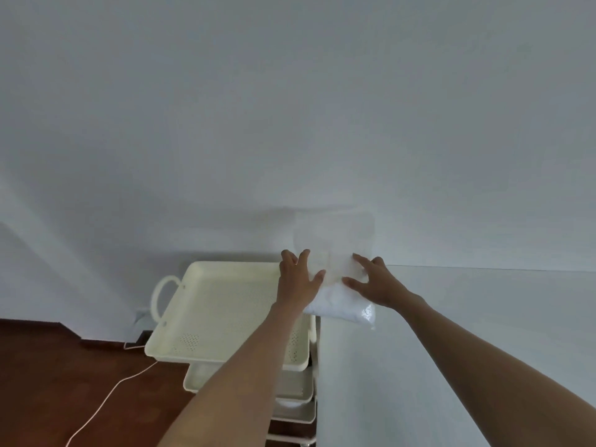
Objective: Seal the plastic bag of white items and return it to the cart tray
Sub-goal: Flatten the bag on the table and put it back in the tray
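A clear plastic bag (pixel 342 304) holding white items rests on the left edge of a white table (pixel 467 317), with its empty upper part standing up against the wall. My left hand (pixel 295 280) grips the bag's left side just above the contents. My right hand (pixel 371 282) grips its right side at the same height, fingers spread over the plastic. Just left of the bag sits the cream perforated top tray (pixel 206 304) of the cart, with nothing in it.
The cart has lower trays (pixel 290 391) under the top one and a loop handle (pixel 161 295) on its left end. A white cable (pixel 106 398) runs across the dark wooden floor. A white wall fills the upper view.
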`<control>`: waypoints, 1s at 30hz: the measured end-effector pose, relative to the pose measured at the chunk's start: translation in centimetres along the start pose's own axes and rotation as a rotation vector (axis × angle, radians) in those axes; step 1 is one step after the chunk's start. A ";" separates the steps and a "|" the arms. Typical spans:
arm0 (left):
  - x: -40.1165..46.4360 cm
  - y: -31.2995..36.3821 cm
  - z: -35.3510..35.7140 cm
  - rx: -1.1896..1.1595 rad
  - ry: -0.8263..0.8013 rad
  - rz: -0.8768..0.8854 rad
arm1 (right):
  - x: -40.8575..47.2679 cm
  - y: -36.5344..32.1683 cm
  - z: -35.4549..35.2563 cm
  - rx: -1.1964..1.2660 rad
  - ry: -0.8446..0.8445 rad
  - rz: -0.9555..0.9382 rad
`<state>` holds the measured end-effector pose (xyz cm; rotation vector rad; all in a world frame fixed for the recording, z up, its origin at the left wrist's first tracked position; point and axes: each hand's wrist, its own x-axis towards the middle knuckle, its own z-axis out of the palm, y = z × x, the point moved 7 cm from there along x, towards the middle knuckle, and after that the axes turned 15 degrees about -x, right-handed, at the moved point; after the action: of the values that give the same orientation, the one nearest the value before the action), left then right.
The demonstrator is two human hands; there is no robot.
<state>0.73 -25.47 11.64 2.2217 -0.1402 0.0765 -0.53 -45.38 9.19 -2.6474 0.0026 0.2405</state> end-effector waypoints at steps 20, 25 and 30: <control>1.6 -22.4 -11.1 0.011 -0.070 -0.279 | 7.5 -15.7 17.7 -0.077 -0.246 0.005; 0.8 -26.5 -10.1 0.004 -0.120 -0.382 | 7.5 -15.5 22.1 -0.098 -0.340 0.037; -0.2 -28.8 -8.8 0.008 -0.190 -0.434 | 6.8 -14.9 24.7 -0.120 -0.407 0.065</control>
<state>4.13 -1.13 -5.68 2.2162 0.2399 -0.3722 2.65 -20.47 -6.58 -2.6694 -0.0614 0.8187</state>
